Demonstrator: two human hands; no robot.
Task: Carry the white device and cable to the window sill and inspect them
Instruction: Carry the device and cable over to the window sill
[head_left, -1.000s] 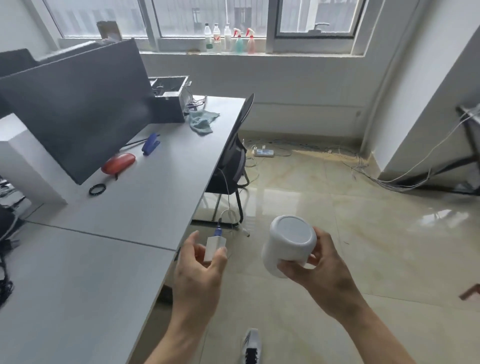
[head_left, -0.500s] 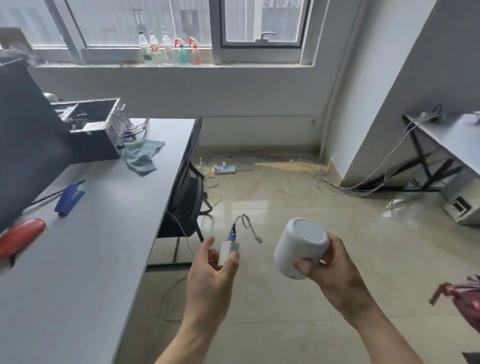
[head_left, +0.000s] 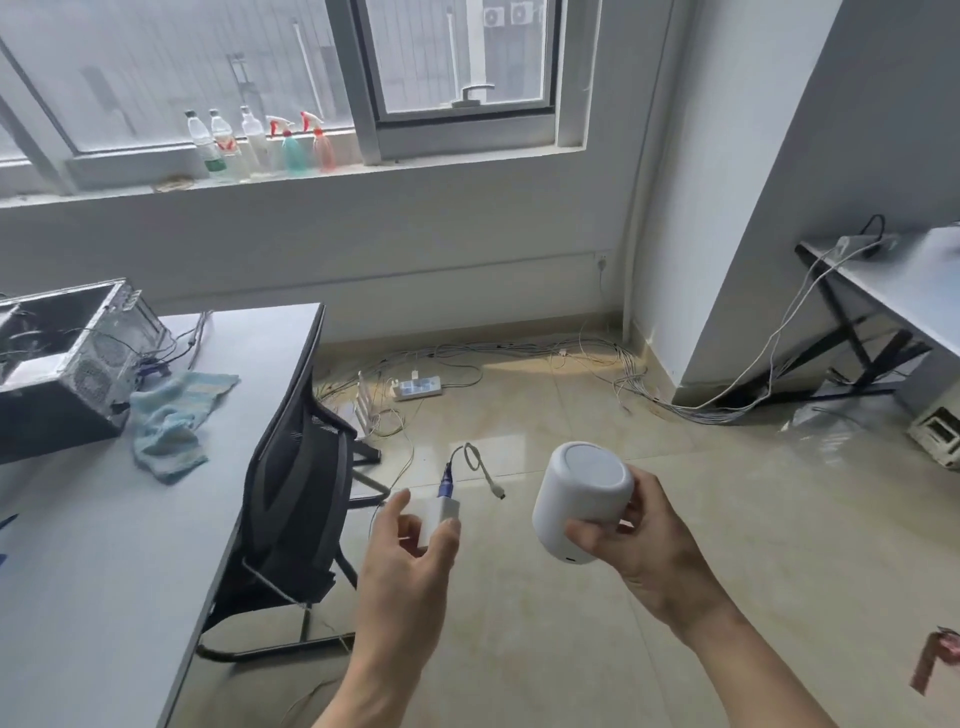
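My right hand (head_left: 652, 556) grips the white device (head_left: 579, 499), a rounded cylinder tilted with its flat top facing up and left. My left hand (head_left: 410, 556) holds a small white plug adapter (head_left: 436, 517) between thumb and fingers. A short grey cable (head_left: 475, 462) rises from the adapter's blue connector, loops and hangs free. Both hands are held over the floor in front of me. The window sill (head_left: 441, 166) runs along the far wall, well ahead and above.
A grey desk (head_left: 104, 519) stands at left with an open computer case (head_left: 67, 358) and a blue cloth (head_left: 171, 415). A black chair (head_left: 296, 499) is tucked against it. Bottles (head_left: 257, 140) stand on the sill. A power strip (head_left: 415, 387) and wires lie on the floor. Another table (head_left: 904, 280) is at right.
The view has swung right and drawn closer to the window; the desk's monitor and red item have left the frame. Both hands keep the same hold on the adapter and the device.
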